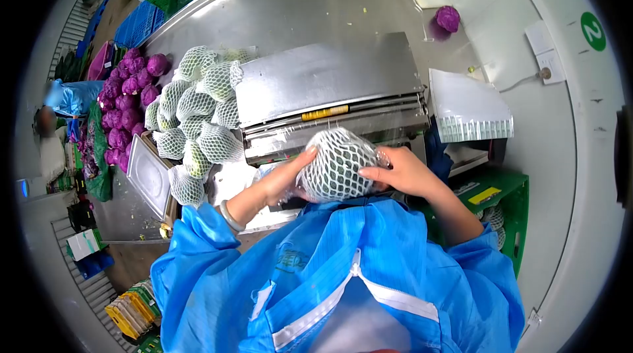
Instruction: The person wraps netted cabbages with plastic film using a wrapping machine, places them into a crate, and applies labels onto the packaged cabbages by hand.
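A round green vegetable in a white foam net [337, 167] is held in front of my chest, with shiny clear film over it. My left hand [288, 173] curls around its left side, thumb on top. On the right side, my right hand [403, 171] presses it with the thumb across the net. Just beyond it stands a metal film-wrapping machine [330, 79] with a flat steel top and a yellow label on its front bar. To the left of the machine several net-covered vegetables [196, 105] lie in a heap. The kind of vegetable inside the net is hidden.
Purple cabbages [128, 99] are piled at the far left, and one purple cabbage [448, 18] sits at the back right. A green crate [511, 204] with netted vegetables stands low at my right. Labels hang from a white sheet [468, 105] beside the machine.
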Demonstrator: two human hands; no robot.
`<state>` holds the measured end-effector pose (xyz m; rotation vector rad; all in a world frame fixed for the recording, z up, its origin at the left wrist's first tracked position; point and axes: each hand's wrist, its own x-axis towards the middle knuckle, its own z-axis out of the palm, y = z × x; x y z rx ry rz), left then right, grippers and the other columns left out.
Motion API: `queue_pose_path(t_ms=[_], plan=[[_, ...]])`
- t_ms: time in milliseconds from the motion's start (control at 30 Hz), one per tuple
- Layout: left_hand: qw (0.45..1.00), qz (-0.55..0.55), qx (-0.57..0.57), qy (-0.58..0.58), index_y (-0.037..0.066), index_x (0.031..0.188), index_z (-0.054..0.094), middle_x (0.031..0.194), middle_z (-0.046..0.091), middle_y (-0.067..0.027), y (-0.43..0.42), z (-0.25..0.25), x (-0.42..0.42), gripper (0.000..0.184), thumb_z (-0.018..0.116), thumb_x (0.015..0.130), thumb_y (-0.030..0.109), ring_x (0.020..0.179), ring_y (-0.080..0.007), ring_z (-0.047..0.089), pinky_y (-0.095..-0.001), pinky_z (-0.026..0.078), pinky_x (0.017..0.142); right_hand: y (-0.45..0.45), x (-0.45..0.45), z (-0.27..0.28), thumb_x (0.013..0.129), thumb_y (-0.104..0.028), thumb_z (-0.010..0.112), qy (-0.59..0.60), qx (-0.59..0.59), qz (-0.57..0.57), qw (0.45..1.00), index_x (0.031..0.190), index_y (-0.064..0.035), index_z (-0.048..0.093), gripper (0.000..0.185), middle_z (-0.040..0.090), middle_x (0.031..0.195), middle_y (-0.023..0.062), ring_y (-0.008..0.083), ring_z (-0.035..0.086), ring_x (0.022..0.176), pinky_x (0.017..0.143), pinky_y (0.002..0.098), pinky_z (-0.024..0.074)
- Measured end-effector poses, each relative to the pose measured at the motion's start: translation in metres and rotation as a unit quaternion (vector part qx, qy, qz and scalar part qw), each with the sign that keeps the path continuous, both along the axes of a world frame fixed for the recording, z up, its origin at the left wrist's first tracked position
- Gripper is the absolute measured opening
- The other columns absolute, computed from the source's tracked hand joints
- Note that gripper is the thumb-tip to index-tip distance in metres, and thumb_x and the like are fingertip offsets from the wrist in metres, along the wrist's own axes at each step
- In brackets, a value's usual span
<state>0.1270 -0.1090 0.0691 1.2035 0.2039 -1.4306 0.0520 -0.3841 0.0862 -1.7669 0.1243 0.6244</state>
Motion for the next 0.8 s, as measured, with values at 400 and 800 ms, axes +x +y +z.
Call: queue_pose_path(t_ms=[400, 800], plan=[[0.948, 0.249, 0.07, -0.184, 0.004, 0.083, 0.058, 0.068, 0.063, -0.0067, 0.041, -0.106, -0.105, 0.035, 0.053, 0.103, 0.033, 0.06, -0.0148, 0.064, -0.0268, 0.052, 0.059, 0.032, -0.1, -0.14, 0.099, -0.035, 0.058, -0.05, -0.016, -0.375, 0.926, 0.069, 0.0044, 0.055, 0.049, 0.045, 0.054, 0.0029, 0.0093, 0.04, 0.055, 0.049, 0.035, 0.0342], [0.571, -0.113, 0.291, -0.76, 0.007, 0.092, 0.059, 0.069, 0.066, -0.0118, -0.029, -0.17, -0.067, 0.013, 0.064, 0.084, 0.016, 0.061, -0.0275, 0.067, -0.0402, 0.05, 0.053, 0.054, -0.092, -0.182, 0.102, -0.023, 0.047, -0.151, -0.293, -0.268, 0.905, 0.099, -0.0073, 0.061, 0.022, 0.069, 0.092, 0.0083, 0.023, 0.068, 0.084, 0.072, 0.0349, 0.0539]])
